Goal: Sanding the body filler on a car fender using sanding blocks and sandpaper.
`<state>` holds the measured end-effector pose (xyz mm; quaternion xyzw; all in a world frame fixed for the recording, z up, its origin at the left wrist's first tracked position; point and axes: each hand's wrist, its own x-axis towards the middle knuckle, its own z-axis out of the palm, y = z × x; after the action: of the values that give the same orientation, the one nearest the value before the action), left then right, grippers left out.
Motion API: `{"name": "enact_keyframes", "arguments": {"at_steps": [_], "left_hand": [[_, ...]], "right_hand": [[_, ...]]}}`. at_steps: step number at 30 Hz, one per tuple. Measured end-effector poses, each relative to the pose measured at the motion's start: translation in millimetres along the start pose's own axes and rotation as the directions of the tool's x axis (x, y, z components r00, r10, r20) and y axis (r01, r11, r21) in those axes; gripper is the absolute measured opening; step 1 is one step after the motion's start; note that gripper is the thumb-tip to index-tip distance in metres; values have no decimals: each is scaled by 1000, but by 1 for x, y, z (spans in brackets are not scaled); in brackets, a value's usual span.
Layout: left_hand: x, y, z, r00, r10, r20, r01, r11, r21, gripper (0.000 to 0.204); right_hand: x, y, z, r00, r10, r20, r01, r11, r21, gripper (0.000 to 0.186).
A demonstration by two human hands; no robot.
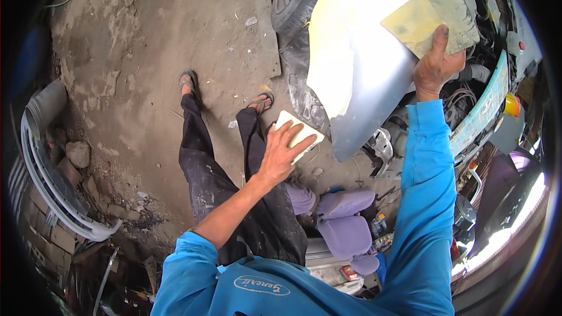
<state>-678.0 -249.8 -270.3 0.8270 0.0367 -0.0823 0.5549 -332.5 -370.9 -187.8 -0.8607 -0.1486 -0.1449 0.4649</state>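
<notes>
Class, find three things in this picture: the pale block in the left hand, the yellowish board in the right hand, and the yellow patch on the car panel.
Pale block point(301, 136): head view, uncovered part of its upper face.
Yellowish board point(432, 13): head view, middle of its broad face.
Yellow patch point(331, 55): head view, middle of its surface.

White lettering in oval, blue shirt.

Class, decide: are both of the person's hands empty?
No: the left hand holds a pale-yellow rectangular block, the right hand a flat, smudged yellow board.
</notes>
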Motion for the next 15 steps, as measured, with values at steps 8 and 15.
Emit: {"name": "enact_keyframes", "arguments": {"at_steps": [8,15], "left_hand": [[86,3,-38,959,-140,-249,35,922,-385,64],[63,58,-70,958,-97,-271,-18,920,-391,57]], "right_hand": [[-3,-7,8,999,18,38,-21,997,69,44],[-1,-17,10,999,37,25,-38,998,44,42]]}}
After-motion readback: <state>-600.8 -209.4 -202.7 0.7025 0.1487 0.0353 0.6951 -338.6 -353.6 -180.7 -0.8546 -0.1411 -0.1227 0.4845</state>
